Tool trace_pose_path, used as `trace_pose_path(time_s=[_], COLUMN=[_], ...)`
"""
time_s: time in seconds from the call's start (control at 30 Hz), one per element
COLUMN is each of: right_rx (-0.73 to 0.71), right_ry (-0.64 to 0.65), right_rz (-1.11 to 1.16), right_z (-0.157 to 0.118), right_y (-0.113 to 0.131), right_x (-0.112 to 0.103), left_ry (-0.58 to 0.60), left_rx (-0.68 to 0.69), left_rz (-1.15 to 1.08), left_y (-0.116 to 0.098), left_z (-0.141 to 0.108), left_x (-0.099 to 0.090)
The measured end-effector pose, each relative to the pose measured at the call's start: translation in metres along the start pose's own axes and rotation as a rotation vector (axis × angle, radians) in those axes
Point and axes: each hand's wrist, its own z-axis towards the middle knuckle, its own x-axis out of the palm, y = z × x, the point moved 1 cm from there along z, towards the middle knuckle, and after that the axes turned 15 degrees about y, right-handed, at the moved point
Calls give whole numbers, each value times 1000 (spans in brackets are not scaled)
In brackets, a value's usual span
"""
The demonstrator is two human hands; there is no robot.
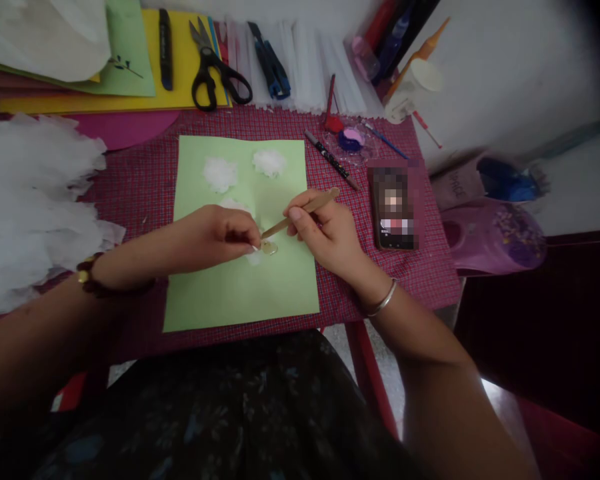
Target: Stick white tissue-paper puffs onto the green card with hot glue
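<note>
A green sheet (pixel 240 293) lies on the checked cloth, with several white fluffy tufts (pixel 220 175) on its upper half. My right hand (pixel 325 227) pinches a flat wooden stick (pixel 317 202), whose lower tip points down at the sheet's middle. Beside that tip is a small glossy wet-looking spot (pixel 269 248). My left hand (pixel 230 233) is closed in a pinch over the sheet, left of the stick's tip, with a small white piece (pixel 253 255) at its fingertips. Part of one tuft is hidden behind my left hand.
Black scissors (pixel 211 70), a cutter (pixel 270 63) and a black marker (pixel 165 50) lie along the back. A pen (pixel 331 160) and a phone (pixel 394 208) are at the right. White crinkled material (pixel 35 200) is heaped at the left.
</note>
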Motion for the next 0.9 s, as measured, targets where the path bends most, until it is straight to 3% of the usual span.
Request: trace_pose_path(time_s=[0.17,0.33,0.63,0.8,0.9], right_rx=[38,-38,-87,-195,-276], right_ry=[-101,-248,21,78,91], right_rz=[55,92,-251,-393,-476], right_z=[-2,-8,-7,-7,-8], right_y=[1,7,13,12,15], right_x=[-4,-6,1,2,3], left_ry=[-151,-204,-272,-387,-330], left_rx=[-45,-148,-60,-11,-1], left_rz=[57,-59,-59,136,267], left_y=[-2,-1,10,5,1], left_z=[9,11,13,6,-3], left_x=[12,16,22,26,34])
